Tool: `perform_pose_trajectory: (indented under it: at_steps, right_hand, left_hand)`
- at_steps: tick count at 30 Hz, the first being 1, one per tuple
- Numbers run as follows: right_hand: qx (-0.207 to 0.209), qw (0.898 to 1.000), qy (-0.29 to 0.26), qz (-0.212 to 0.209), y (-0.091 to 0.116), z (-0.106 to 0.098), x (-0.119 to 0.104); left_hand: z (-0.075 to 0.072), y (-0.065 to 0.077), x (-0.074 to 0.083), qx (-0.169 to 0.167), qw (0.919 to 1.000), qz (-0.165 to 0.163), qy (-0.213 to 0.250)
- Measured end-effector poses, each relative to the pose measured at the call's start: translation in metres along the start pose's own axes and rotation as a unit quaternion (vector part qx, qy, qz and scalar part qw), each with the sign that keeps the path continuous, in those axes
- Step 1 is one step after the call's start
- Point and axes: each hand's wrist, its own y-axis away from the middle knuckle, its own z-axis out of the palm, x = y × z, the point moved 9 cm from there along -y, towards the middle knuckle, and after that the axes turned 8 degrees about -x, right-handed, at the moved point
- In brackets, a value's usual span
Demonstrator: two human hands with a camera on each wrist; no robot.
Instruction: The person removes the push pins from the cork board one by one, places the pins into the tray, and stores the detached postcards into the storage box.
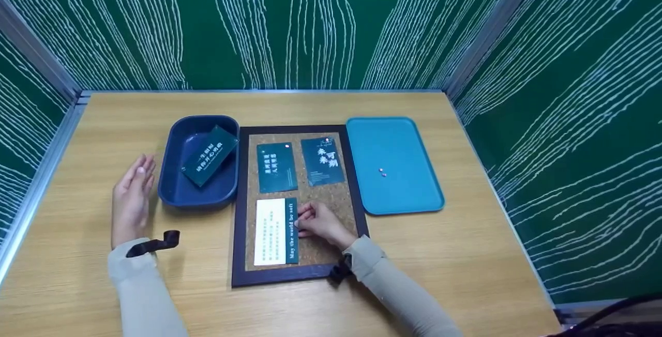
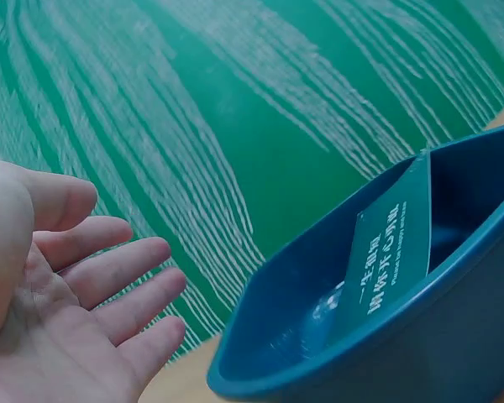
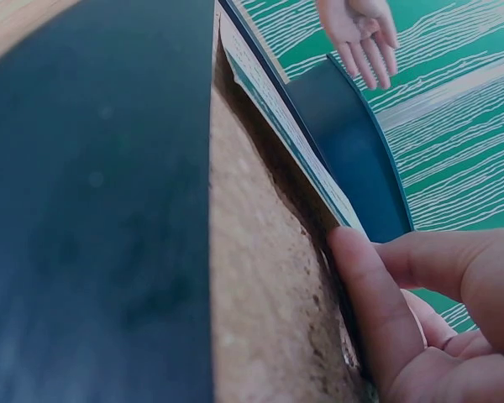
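My right hand (image 1: pixel 323 222) pinches the right edge of a white and green card (image 1: pixel 276 231) over the lower left of the framed cork board (image 1: pixel 331 233). In the right wrist view the card (image 3: pixel 294 126) shows edge-on, its near edge raised off the cork between thumb and finger. Two green cards, one on the upper left (image 1: pixel 276 167) and one on the upper right (image 1: pixel 322 161), lie on the board with small pins at their tops. Beside the dark blue bin (image 1: pixel 173 182), my left hand (image 1: pixel 133 192) is held with relaxed, extended fingers and nothing in it.
Another green card (image 1: pixel 209 156) leans inside the dark blue bin, left of the board. To the board's right lies a turquoise tray (image 1: pixel 398 146) with two small pins (image 1: pixel 381 171) on it. Green walls with white lines (image 1: pixel 320 27) enclose the wooden table (image 1: pixel 465 254).
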Motion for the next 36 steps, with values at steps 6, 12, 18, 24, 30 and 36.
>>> perform_pose_trajectory:
  at_steps: [6, 12, 18, 24, 30, 36]
  right_hand:
    - [-0.001, 1.0, 0.002, 0.0, 0.0, -0.001, 0.001]
    - [-0.001, 1.0, -0.001, -0.003, -0.001, 0.0, 0.001]
    - [-0.002, 1.0, -0.008, -0.001, 0.0, 0.001, 0.001]
    - [-0.005, 1.0, 0.001, 0.004, 0.0, 0.0, 0.0]
    - [-0.008, 1.0, -0.002, -0.001, 0.0, 0.0, -0.001]
    - [-0.011, 1.0, -0.01, -0.008, 0.001, 0.0, -0.001]
  left_hand:
    - [-0.009, -0.007, -0.014, -0.007, 0.9932, 0.002, 0.116]
    - [-0.014, -0.012, -0.028, 0.004, 0.9831, 0.001, 0.183]
    - [-0.017, -0.014, -0.043, 0.028, 0.9755, -0.018, 0.217]
    - [-0.016, -0.015, -0.05, 0.04, 0.9725, -0.042, 0.226]
    - [-0.014, -0.017, -0.053, 0.046, 0.973, -0.05, 0.221]
    - [-0.016, -0.016, -0.058, 0.062, 0.9727, -0.059, 0.216]
